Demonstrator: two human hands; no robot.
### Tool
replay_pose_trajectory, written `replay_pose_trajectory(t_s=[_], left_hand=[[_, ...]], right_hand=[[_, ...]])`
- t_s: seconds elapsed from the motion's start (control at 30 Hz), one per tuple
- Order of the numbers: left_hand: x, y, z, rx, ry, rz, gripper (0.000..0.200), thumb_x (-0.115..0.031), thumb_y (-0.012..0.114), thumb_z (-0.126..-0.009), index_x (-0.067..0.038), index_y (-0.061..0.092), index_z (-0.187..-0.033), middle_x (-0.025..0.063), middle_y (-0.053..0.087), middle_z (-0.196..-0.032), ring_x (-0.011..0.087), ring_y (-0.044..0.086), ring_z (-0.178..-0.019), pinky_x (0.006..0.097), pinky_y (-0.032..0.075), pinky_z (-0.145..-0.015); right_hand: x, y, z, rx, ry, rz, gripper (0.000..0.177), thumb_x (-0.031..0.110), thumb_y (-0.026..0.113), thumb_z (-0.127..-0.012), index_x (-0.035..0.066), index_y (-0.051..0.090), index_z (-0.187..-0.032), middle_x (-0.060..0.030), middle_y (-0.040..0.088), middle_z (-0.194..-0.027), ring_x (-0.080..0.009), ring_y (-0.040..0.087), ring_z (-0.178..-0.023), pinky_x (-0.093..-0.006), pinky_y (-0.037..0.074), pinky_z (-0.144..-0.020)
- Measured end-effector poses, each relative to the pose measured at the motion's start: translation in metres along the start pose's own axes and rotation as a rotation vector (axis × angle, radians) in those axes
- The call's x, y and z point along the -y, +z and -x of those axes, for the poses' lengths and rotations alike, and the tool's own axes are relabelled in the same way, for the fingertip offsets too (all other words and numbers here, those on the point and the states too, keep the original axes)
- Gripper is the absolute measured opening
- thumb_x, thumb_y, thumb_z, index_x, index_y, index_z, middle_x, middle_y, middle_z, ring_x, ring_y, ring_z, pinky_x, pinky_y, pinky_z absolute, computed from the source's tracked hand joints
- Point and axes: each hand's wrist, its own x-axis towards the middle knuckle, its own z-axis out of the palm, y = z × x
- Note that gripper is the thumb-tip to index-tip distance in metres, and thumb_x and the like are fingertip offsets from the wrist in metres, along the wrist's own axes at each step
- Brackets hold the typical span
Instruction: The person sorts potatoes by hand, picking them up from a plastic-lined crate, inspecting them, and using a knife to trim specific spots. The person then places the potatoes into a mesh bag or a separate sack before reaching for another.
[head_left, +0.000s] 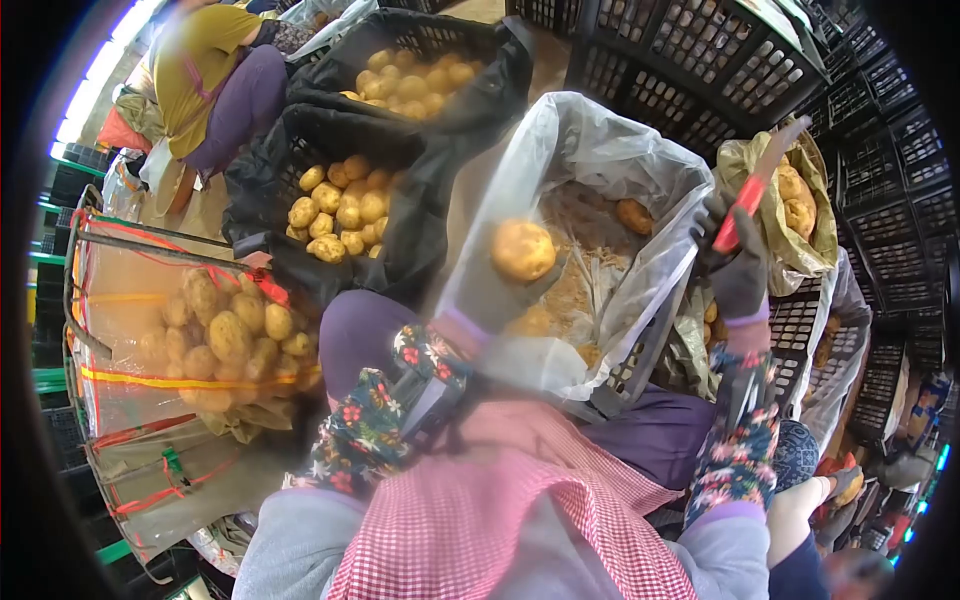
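Observation:
A potato point(523, 250) rests in my gloved left hand point(492, 298), whose fingers close around it from below. This hand is over the left side of a crate lined with clear plastic point(520, 160). Inside the liner lie another potato point(634, 215) and brown, straw-like scraps point(585, 290). In my gloved right hand point(738, 275) is a knife point(745, 205) with a red handle, its blurred blade pointing up and right. That hand is at the crate's right edge, near an olive sack point(735, 165) of potatoes.
Two crates with black liners point(430, 165) hold potatoes ahead on the left. A clear bag point(120, 330) of potatoes stands beside my left knee. Black stacked crates point(690, 50) rise at the back and right. Another person point(205, 80) sits at the upper left.

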Motion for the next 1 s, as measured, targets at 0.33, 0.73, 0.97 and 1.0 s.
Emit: replay_pose_trajectory(t_s=[0.33, 0.73, 0.97, 1.0], left_hand=[[0.013, 0.014, 0.019, -0.018, 0.168, -0.152, 0.063, -0.048, 0.060, -0.093, -0.002, 0.045, -0.133, 0.0175, 0.051, -0.131, 0.0366, 0.051, -0.124, 0.0483, 0.049, -0.103], [-0.023, -0.034, -0.009, -0.028, 0.731, -1.112, 0.057, -0.046, 0.054, -0.096, -0.002, 0.048, -0.131, 0.0165, 0.055, -0.125, 0.0290, 0.054, -0.119, 0.0394, 0.049, -0.100], [-0.022, -0.046, -0.023, -0.082, 0.743, -1.065, 0.056, -0.046, 0.051, -0.097, -0.001, 0.048, -0.129, 0.0151, 0.056, -0.124, 0.0248, 0.055, -0.116, 0.0358, 0.047, -0.101], [-0.022, -0.049, -0.025, -0.084, 0.747, -1.068, 0.055, -0.046, 0.051, -0.098, -0.001, 0.049, -0.129, 0.0149, 0.056, -0.123, 0.0247, 0.055, -0.115, 0.0357, 0.047, -0.100]], right_hand=[[-0.008, 0.050, 0.098, 0.250, 0.321, -0.138, 0.044, 0.030, 0.058, -0.098, 0.003, 0.049, -0.132, -0.0067, 0.064, -0.102, -0.0114, 0.061, -0.080, -0.0273, 0.053, -0.075], [-0.031, 0.051, 0.095, 0.343, -0.369, 0.935, 0.036, 0.014, 0.072, -0.079, 0.005, 0.060, -0.112, -0.0174, 0.065, -0.097, -0.0348, 0.064, -0.092, -0.0390, 0.050, -0.080], [-0.023, 0.063, 0.098, 0.306, -0.404, 1.035, 0.033, 0.013, 0.073, -0.078, 0.008, 0.061, -0.109, -0.0127, 0.067, -0.094, -0.0345, 0.064, -0.087, -0.0421, 0.050, -0.075], [-0.022, 0.063, 0.099, 0.299, -0.411, 1.041, 0.033, 0.013, 0.073, -0.078, 0.008, 0.061, -0.108, -0.0126, 0.067, -0.094, -0.0345, 0.064, -0.087, -0.0422, 0.049, -0.075]])
